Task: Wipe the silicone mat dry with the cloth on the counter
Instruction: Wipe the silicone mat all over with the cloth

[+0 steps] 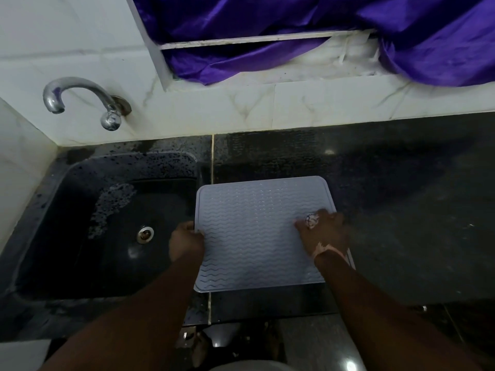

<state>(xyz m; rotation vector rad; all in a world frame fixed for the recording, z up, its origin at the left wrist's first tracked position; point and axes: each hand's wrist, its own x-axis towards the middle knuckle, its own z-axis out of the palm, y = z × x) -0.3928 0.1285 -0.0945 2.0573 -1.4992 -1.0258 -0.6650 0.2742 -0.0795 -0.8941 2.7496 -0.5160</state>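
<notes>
Dark stone counter [401, 210]. The mat [257, 231] lies flat just right of the sink [107, 223]. Left hand [186, 243] pinches the mat's sink-side edge, probably to steady it; right hand [322, 231] presses a small cloth [311, 220] (mostly hidden) near the far-side edge. Beyond, tap [80, 97].

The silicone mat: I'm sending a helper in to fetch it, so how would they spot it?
Find the black sink under the curved chrome tap. Just right of it, on the dark counter, lies the silicone mat: pale grey-blue, square, rounded corners, covered in wavy ridges, the only light thing there.
</notes>
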